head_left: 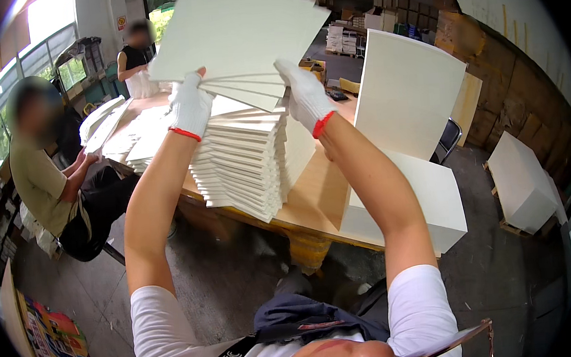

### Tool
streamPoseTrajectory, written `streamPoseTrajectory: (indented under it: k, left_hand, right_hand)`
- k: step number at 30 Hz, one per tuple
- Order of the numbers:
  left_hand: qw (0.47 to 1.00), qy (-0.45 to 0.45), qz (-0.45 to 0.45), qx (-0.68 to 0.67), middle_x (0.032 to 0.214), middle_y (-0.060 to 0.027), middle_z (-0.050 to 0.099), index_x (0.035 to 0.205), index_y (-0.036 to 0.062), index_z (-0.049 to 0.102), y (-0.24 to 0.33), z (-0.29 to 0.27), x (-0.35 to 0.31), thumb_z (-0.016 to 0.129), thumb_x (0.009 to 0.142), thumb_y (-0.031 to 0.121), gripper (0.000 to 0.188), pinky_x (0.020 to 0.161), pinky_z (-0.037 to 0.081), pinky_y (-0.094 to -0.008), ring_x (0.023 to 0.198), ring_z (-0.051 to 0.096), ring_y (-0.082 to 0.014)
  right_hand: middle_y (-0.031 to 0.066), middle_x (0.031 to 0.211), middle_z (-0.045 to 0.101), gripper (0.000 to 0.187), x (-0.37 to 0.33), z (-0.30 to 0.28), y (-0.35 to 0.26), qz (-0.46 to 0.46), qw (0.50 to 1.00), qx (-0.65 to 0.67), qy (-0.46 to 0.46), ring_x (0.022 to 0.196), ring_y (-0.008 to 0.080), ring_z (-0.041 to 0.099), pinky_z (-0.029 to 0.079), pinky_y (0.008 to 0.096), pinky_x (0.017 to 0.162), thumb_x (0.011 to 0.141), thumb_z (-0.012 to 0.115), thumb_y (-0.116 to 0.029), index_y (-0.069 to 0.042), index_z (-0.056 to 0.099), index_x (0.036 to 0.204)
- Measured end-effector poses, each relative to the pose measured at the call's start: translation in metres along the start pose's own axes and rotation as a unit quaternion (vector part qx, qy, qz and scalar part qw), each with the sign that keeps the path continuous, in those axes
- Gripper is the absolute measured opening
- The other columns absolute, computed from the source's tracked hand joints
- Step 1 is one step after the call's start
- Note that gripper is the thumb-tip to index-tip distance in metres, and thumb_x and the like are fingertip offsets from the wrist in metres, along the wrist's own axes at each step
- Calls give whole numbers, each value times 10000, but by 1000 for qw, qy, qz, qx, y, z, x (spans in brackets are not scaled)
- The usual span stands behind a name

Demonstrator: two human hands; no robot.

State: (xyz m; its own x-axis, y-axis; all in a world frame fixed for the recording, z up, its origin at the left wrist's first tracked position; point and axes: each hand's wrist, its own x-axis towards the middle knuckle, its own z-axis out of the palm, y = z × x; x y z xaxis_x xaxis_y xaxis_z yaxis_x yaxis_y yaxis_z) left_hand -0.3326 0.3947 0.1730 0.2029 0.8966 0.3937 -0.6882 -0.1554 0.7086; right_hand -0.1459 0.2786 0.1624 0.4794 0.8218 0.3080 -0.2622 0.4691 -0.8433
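Observation:
Both my hands wear white gloves with red cuffs. My left hand (pixel 189 105) and my right hand (pixel 306 96) together hold up a fanned bundle of white boards (pixel 234 35), gripped at its lower edge and raised above the table. Right below the hands stands a tall stack of white boards (pixel 244 161) on a wooden table (pixel 314 196). The left hand grips the bundle's left corner, the right hand its right side.
A large white board (pixel 406 95) leans upright at the table's right, with a white block stack (pixel 435 200) beside it. A seated person (pixel 51 183) is at the left; another person (pixel 135 63) stands at the far end. More white sheets (pixel 134 133) lie across the table.

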Motion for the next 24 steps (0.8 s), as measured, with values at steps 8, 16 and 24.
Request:
streamPoseTrajectory:
  k: [8, 16, 24]
  left_hand:
    - [980, 5, -189, -68, 1295, -225, 445, 1260, -62, 400, -28, -9, -3, 483, 964, -4, 313, 1072, 499, -565, 1185, 535, -419]
    - [995, -29, -80, -53, 1255, -158, 516, 1254, -37, 478, -45, -19, -3, 593, 938, -2, 338, 1032, 525, -528, 1195, 546, -331]
    - [997, -27, -59, 29, 1121, -141, 614, 1138, -47, 593, -60, -34, 4, 701, 906, 160, 329, 839, 564, -392, 983, 634, -252]
  right_hand:
    - [89, 1224, 606, 391, 5, -11, 27, 138, 987, 75, 34, 1059, 264, 638, 582, 467, 872, 986, 625, -303, -71, 539, 1289]
    - [139, 1278, 615, 388, 3, -21, 25, 111, 990, 76, -33, 1093, 304, 663, 606, 509, 833, 1028, 530, -311, -36, 519, 1302]
    - [110, 1292, 616, 394, 11, -28, 34, 81, 994, 15, -65, 1103, 260, 646, 593, 430, 798, 1038, 500, -275, -84, 503, 1383]
